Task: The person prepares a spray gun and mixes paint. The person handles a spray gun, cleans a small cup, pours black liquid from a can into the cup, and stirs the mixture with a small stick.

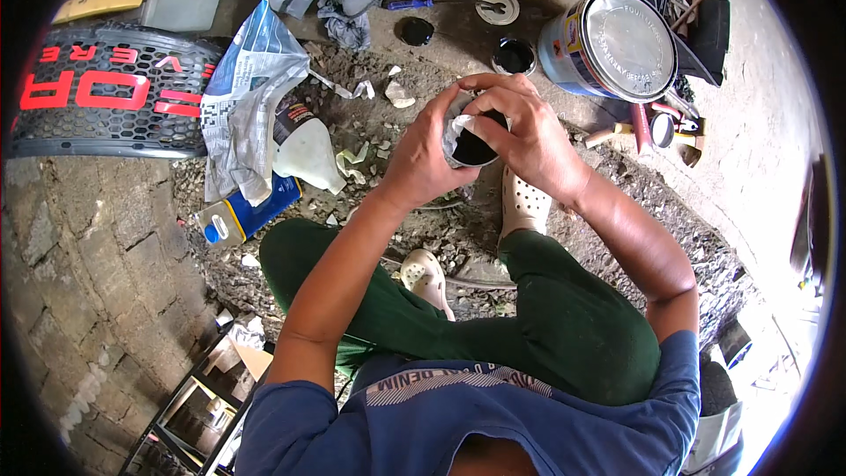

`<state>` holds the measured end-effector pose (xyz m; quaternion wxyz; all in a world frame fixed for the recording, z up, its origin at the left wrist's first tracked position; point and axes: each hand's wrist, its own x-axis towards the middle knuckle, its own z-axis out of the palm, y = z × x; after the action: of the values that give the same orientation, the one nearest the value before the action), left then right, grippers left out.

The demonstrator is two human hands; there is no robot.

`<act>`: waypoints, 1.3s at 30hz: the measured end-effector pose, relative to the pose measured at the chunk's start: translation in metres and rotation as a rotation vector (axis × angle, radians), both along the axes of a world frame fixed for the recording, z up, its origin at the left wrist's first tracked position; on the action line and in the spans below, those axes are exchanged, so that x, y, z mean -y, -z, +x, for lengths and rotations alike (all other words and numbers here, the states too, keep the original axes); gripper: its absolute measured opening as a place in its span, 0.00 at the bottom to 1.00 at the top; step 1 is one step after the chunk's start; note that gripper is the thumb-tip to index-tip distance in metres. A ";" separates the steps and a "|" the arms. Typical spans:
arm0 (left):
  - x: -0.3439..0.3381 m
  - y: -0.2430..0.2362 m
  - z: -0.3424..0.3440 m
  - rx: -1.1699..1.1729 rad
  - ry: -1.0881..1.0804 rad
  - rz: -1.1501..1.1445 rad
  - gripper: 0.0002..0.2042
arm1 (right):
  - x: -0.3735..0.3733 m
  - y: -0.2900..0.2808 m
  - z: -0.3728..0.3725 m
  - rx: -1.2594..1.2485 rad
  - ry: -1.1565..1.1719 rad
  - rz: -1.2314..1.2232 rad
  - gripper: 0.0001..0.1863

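Note:
Both my hands are together above the ground in front of my knees, around a small round can (470,164) with black inside. My left hand (418,152) is wrapped round the can's left side. From the right, my right hand (531,137) arches over it, its fingertips near the far rim. A crumpled piece of white paper (455,130) is pinched by its thumb at the can's left inner edge. Whether the black is liquid or a dark coating is hard to tell. Beyond the hands stands another open can (515,56) with black in it.
A large lidded paint can (624,46) stands at right, with brushes and tools (656,130) below it. At left are a black honeycomb grille (115,92), newspaper (251,88), a spray bottle (304,150) and a blue-capped container (251,211). A blue-handled screwdriver (411,3) lies beyond.

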<state>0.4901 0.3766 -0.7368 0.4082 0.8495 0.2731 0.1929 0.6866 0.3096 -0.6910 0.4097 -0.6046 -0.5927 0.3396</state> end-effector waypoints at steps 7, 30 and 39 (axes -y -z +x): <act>0.001 0.000 -0.002 -0.060 0.032 -0.002 0.65 | -0.015 -0.001 0.004 0.030 -0.079 -0.024 0.08; -0.001 -0.004 0.004 0.045 0.021 -0.073 0.69 | 0.003 -0.009 0.008 0.401 -0.253 0.110 0.17; -0.003 0.000 0.004 0.107 0.030 -0.080 0.68 | 0.004 -0.014 0.017 0.332 -0.240 0.040 0.12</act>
<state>0.4941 0.3796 -0.7364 0.4586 0.8250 0.2455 0.2209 0.7034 0.3053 -0.6772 0.2747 -0.5691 -0.7266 0.2698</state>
